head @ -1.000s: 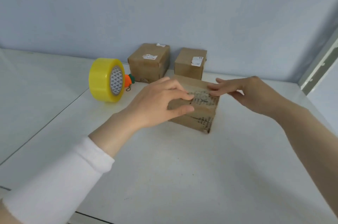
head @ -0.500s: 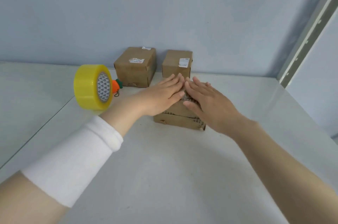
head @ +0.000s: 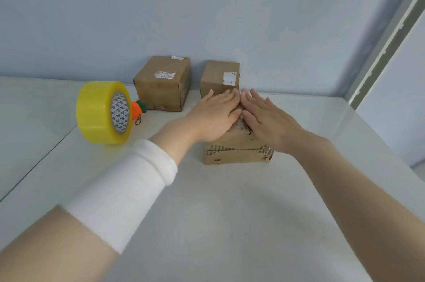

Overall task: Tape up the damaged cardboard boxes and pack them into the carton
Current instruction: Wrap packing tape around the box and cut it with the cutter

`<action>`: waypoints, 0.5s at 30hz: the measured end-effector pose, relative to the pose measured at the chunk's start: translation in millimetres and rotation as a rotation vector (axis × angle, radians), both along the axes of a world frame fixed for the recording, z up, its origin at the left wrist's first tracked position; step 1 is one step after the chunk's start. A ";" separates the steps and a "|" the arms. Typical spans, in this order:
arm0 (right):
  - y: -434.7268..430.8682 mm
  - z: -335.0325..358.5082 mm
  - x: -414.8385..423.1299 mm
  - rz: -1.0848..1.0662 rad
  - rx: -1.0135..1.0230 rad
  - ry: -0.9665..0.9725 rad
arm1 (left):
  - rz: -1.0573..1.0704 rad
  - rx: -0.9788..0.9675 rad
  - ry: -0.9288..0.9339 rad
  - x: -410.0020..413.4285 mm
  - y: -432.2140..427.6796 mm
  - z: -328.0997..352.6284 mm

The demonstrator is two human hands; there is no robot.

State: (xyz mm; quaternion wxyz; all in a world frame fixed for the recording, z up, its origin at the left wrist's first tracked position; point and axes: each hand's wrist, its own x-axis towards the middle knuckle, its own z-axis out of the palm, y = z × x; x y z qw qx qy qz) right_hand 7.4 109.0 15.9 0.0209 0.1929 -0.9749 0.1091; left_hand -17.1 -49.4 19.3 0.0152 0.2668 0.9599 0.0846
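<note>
A damaged cardboard box (head: pixel 238 154) with torn, ragged front edges sits in the middle of the white table (head: pixel 207 212). My left hand (head: pixel 212 116) lies flat on its top, fingers straight and together. Beside it my right hand (head: pixel 266 118) also lies flat on the top, and the index fingers almost touch. Most of the box's top is hidden under the palms. A big yellow tape roll (head: pixel 103 112) stands on edge at the left. Two more brown boxes, a larger box (head: pixel 162 83) and a smaller box (head: pixel 219 78), stand against the wall.
A small orange carrot-shaped charm (head: pixel 138 109) on a chain lies behind the tape roll. A blue wall closes the back, and a grey-white frame (head: pixel 386 37) rises at the right. A seam in the table runs along the left side.
Both hands went from pinching the box's torn top edge to lying flat, side by side, on its top. The view has shifted slightly.
</note>
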 end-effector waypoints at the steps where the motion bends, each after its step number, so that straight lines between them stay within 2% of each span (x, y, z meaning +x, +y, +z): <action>1: 0.7 -5.7 -2.2 -0.009 -0.004 -0.010 | 0.013 0.007 -0.002 -2.3 0.7 -6.5; 3: 1.1 -8.9 -3.2 -0.028 -0.052 -0.009 | 0.028 0.121 -0.025 -2.6 -0.1 -10.4; 5: 0.4 -7.5 -1.5 -0.030 -0.233 -0.012 | -0.030 0.376 -0.075 2.0 -7.1 -7.3; 8: 16.7 -6.7 12.6 -0.020 -0.925 -0.091 | -0.073 0.835 -0.165 17.2 -30.1 -12.9; 9: 26.9 -8.7 19.3 -0.004 -1.062 -0.104 | -0.056 0.900 -0.199 24.6 -41.2 -19.9; 11: 41.2 -21.5 31.4 0.039 -1.106 -0.170 | -0.021 0.855 -0.254 34.6 -56.2 -38.9; 13: 38.8 -38.0 38.8 0.050 -1.057 -0.234 | 0.014 0.838 -0.297 40.6 -54.3 -49.7; 15: 32.3 -41.2 41.6 -0.032 -1.054 -0.181 | 0.057 0.884 -0.262 45.0 -46.8 -43.8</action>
